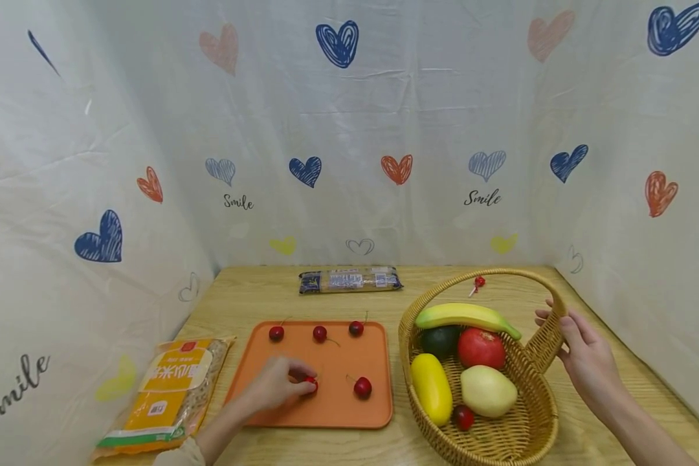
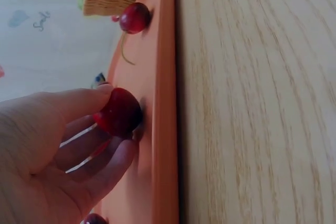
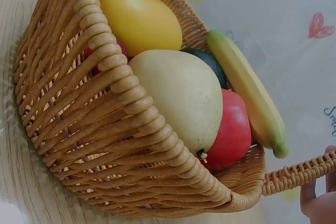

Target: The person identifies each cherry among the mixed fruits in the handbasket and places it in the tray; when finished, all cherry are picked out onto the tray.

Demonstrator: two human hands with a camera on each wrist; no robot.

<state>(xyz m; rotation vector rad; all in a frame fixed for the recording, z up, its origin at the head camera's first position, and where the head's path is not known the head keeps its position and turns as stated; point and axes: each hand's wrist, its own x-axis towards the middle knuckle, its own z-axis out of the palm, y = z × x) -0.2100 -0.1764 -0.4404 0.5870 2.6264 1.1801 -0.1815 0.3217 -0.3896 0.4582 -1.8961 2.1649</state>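
Observation:
My left hand (image 1: 275, 387) pinches a cherry (image 2: 119, 113) between thumb and fingers, low over the orange tray (image 1: 326, 415). Several other cherries with stems lie on that tray, among them one cherry (image 1: 362, 388) right of the hand and another (image 1: 320, 334) behind it. On the right, my right hand (image 1: 591, 356) grips the handle (image 1: 550, 336) of a wicker basket (image 1: 538, 424). Inside the basket are a banana (image 1: 466, 316), a yellow mango (image 1: 431, 388), a pale pear (image 3: 176, 95), a red round fruit (image 1: 481, 348), a dark green fruit (image 1: 439, 340) and a small red fruit (image 1: 463, 417).
An orange and clear bag of grain (image 1: 171, 395) lies left of the tray. Toward the back of the wooden table are a long clear packet (image 1: 349, 280) and a red lollipop (image 1: 479, 283). A heart-printed curtain (image 1: 355, 129) surrounds the back and sides.

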